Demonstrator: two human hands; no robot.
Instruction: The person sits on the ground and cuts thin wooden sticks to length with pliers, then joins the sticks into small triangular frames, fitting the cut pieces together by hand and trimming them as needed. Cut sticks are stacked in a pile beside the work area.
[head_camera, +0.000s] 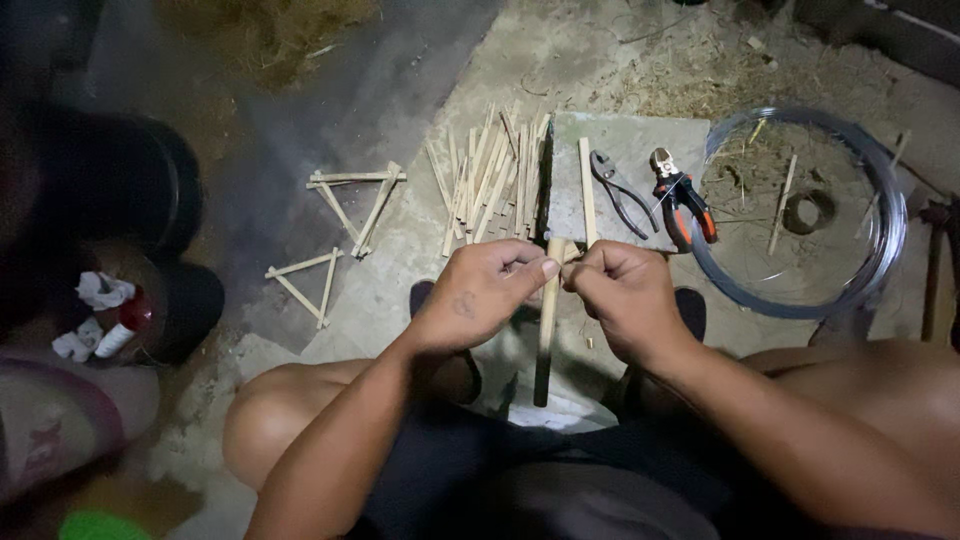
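Two hands pinch thin bamboo sticks together over a concrete floor.

The left hand (480, 290) and right hand (625, 295) are both closed tight, fingertips meeting on the ends of small bamboo sticks (568, 252) held between them, near the person's knees. A long bamboo pole (546, 320) stands under the hands. Farther away lies a pile of cut sticks (490, 180). To the left lie two stick triangles (355, 205). Grey pliers (622, 195), red-handled cutters (682, 200) and a clear wire coil (800, 210) lie to the right.
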